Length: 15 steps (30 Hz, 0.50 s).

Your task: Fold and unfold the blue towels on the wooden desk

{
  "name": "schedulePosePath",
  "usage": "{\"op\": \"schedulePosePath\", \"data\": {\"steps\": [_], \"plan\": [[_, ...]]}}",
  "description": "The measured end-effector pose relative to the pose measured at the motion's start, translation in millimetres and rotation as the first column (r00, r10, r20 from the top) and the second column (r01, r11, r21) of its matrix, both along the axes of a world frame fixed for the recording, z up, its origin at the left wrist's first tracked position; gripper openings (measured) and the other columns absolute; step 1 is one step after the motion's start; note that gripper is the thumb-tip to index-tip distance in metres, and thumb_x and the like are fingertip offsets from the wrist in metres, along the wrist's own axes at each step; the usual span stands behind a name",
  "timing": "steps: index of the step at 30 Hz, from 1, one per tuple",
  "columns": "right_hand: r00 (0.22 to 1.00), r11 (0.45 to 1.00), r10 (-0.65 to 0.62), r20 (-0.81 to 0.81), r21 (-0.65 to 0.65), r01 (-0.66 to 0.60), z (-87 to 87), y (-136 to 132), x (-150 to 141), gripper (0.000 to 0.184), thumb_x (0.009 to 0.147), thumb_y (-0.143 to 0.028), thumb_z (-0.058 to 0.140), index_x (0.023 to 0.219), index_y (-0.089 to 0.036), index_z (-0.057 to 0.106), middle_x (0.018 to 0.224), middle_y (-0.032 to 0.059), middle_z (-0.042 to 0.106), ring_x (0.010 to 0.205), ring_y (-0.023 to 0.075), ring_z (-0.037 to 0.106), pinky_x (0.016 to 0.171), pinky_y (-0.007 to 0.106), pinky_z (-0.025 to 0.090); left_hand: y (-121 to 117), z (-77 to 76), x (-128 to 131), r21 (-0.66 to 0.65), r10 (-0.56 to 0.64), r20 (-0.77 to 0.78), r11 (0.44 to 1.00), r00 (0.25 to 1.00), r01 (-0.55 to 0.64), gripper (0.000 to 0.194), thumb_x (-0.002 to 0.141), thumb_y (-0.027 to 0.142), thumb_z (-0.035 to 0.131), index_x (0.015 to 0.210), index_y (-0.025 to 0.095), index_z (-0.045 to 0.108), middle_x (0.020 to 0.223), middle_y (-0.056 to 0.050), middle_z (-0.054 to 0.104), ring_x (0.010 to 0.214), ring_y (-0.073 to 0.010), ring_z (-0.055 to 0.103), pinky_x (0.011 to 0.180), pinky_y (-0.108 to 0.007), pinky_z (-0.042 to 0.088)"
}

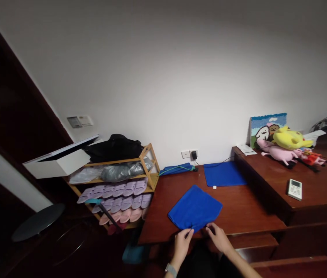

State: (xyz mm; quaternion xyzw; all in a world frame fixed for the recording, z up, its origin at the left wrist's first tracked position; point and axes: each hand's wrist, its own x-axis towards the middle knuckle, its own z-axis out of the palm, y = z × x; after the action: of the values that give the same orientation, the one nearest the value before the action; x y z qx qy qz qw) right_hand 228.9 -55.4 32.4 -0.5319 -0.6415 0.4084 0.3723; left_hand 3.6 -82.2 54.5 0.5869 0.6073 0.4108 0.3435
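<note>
A blue cloth point(196, 206) lies on the reddish-brown desk point(157, 216), turned at an angle, its near edge by the desk's front. My left hand point(183, 241), with a watch on the wrist, pinches that near edge between thumb and fingers. A short way to the right, my right hand point(217, 236) has its thumb and index finger closed on the cloth's near right edge. Farther back, a second blue cloth point(224, 174) is spread flat with a small white tag. More folded blue cloth point(176, 168) with a green cord rests against the wall.
On the left stands a wooden rack point(151, 166) of slippers, topped by a black bag point(115, 148) and an open white box point(59, 162). The higher desk point(267, 177) at right bears plush toys point(289, 139) and a white remote-like device point(294, 189). A black plug point(193, 155) sits in the wall socket.
</note>
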Motion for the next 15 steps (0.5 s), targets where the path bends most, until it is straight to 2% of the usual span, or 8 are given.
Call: {"op": "schedulePosePath", "data": {"steps": [1,3,6,9,12,15], "plan": [[0.988,0.996,-0.022,-0.155,-0.086,0.009,2.3,-3,-8,0.052,0.086,-0.073,0.055,0.100,-0.026,0.072,0.100,0.0072,0.078,0.101,0.0295,0.073,0.094,0.040,0.056,1,1.5,2,-0.021,-0.009,0.038,1.000,0.999,0.010,0.051,0.086,0.070,0.062,0.091,0.024,0.083,0.098,-0.011,0.083,0.097,-0.0313,0.076,0.094,-0.042,0.058],[0.908,0.961,-0.107,-0.404,-0.278,-0.011,7.0,-8,-21,0.065,0.070,-0.084,0.067,0.094,-0.024,0.070,0.088,0.0048,0.075,0.087,0.0272,0.074,0.082,0.039,0.058,2,1.8,7,-0.071,-0.034,0.129,0.996,0.991,0.044,0.055,0.084,0.071,0.063,0.096,0.021,0.082,0.098,-0.012,0.083,0.098,-0.0306,0.076,0.094,-0.043,0.059],[0.766,0.886,-0.237,-0.597,-0.457,-0.081,13.9,-15,-31,0.070,0.059,-0.081,0.080,0.096,-0.023,0.067,0.083,0.0020,0.072,0.076,0.0206,0.073,0.071,0.033,0.057,2,-2.0,13,-0.147,-0.062,0.271,0.984,0.961,0.105,0.063,0.078,0.069,0.069,0.110,0.016,0.080,0.106,-0.014,0.082,0.101,-0.0302,0.076,0.094,-0.044,0.059],[0.716,0.875,-0.290,-0.635,-0.478,-0.070,19.5,-20,-33,0.066,0.059,-0.074,0.086,0.096,-0.023,0.065,0.084,0.0008,0.072,0.077,0.0180,0.073,0.073,0.031,0.056,1,-4.7,18,-0.188,-0.070,0.365,0.971,0.928,0.147,0.069,0.072,0.063,0.077,0.118,0.012,0.077,0.111,-0.017,0.081,0.106,-0.0311,0.076,0.098,-0.045,0.058],[0.736,0.900,-0.299,-0.608,-0.436,0.006,22.6,-21,-32,0.066,0.055,-0.069,0.089,0.095,-0.024,0.063,0.075,-0.0019,0.069,0.069,0.0180,0.069,0.066,0.031,0.055,0,-3.3,21,-0.194,-0.079,0.410,0.966,0.909,0.171,0.069,0.069,0.058,0.081,0.120,0.012,0.075,0.108,-0.015,0.082,0.105,-0.0310,0.076,0.100,-0.046,0.057],[0.752,0.922,-0.297,-0.588,-0.383,0.064,24.0,-19,-30,0.064,0.045,-0.062,0.093,0.085,-0.024,0.061,0.060,-0.0054,0.061,0.058,0.0164,0.061,0.059,0.029,0.050,0,1.1,25,-0.175,-0.091,0.412,0.969,0.907,0.176,0.065,0.066,0.052,0.087,0.117,0.014,0.076,0.099,-0.012,0.083,0.099,-0.0298,0.077,0.098,-0.046,0.057]]}}
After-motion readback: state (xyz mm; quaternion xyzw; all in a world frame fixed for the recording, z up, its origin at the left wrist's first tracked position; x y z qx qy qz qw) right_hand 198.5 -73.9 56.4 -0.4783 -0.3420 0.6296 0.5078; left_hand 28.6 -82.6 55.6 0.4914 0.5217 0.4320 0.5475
